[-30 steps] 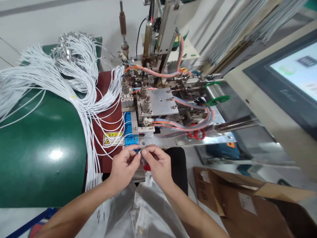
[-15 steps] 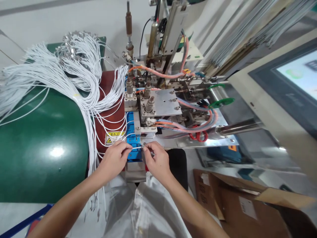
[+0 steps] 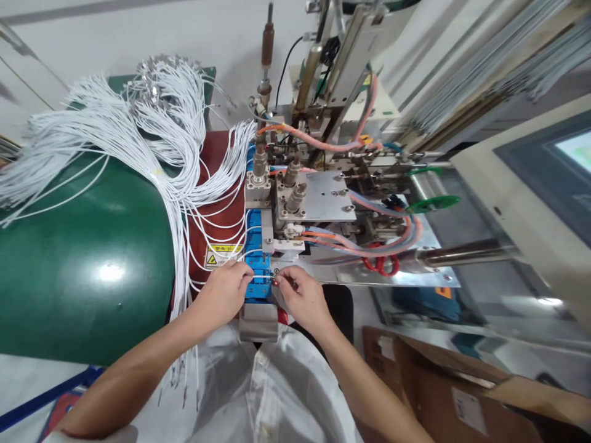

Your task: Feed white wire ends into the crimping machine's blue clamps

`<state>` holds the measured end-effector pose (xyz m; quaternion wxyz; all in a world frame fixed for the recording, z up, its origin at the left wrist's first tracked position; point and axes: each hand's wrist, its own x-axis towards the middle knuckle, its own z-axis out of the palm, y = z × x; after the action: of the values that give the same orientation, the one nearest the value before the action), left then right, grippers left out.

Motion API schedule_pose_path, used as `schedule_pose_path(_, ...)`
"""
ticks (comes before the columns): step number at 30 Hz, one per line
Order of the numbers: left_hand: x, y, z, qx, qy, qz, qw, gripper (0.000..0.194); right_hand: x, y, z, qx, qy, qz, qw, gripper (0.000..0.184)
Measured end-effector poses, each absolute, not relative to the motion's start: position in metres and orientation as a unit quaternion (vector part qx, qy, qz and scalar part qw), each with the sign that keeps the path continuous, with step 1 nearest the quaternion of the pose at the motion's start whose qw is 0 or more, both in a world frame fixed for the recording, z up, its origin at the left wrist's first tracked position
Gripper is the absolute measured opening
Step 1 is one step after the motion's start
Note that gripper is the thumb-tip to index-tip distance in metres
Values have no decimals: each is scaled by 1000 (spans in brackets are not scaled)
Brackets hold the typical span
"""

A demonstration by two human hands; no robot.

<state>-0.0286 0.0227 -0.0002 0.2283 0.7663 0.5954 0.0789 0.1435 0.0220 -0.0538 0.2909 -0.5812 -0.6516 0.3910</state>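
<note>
My left hand (image 3: 227,289) and my right hand (image 3: 300,296) pinch the two ends of a short stretch of thin white wire (image 3: 263,276). The wire lies across the blue slotted fixture (image 3: 257,271) at the front of a small metal machine (image 3: 314,197). Both hands rest at the machine's front edge, left of and right of the fixture. A big bundle of white wires (image 3: 152,147) with metal terminals drapes over a green rounded cover (image 3: 83,264) and a dark red panel (image 3: 217,203) to the left.
A yellow warning label (image 3: 223,255) sits on the red panel. Orange and pink hoses (image 3: 369,243) and red-handled scissors (image 3: 381,264) lie on the machine plate. A touchscreen panel (image 3: 545,178) stands right. Open cardboard boxes (image 3: 462,394) sit lower right; a clear plastic bag (image 3: 258,394) lies below my hands.
My hands moved apart and forward from in front of the machine onto the blue fixture, stretching the wire across it. The view has shifted left.
</note>
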Motion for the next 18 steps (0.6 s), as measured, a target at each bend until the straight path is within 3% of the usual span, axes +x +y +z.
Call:
schedule_pose_path(7,-30,18,-6,782,583,66,210,22,132,23,-68,-577,-679,318,324,30)
schedule_pose_path(14,-26,11,-2,814,571,15,107,22,123,20,-78,-583,-627,354,376,33)
schedule_pose_path(18,-30,9,-4,834,542,50,89,22,129,23,-73,-613,-573,374,395,34)
